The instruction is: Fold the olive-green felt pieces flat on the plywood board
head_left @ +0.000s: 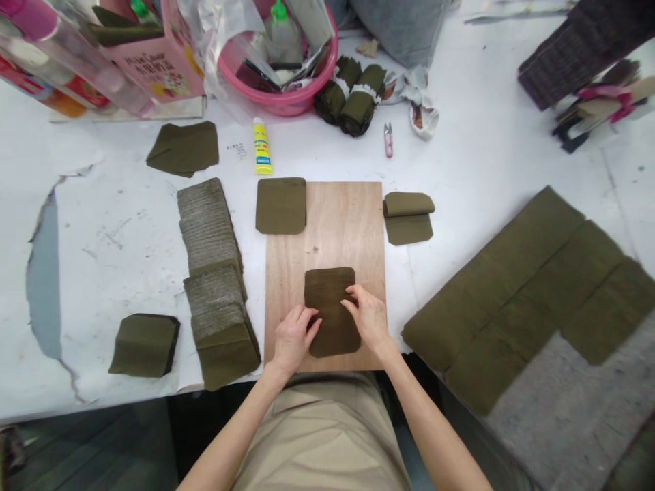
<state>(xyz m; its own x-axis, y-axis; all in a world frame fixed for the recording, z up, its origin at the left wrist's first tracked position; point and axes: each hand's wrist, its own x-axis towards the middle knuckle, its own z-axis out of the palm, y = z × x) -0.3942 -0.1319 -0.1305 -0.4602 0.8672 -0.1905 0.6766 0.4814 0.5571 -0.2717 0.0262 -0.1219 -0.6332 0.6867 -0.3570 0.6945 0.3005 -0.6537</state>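
My left hand (pixel 291 337) and right hand (pixel 372 319), each with thumb and fingertips parted, touch opposite sides of an olive cloth stack (pixel 332 320) on a wooden board (pixel 348 218). I judge it gathered, its edges nearly even; fanned pieces (pixel 207 225) at left seem ungathered. The stack lies flat, dark, corners clipped.

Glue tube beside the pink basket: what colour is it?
The tube is mostly yellow, seen in the head view.
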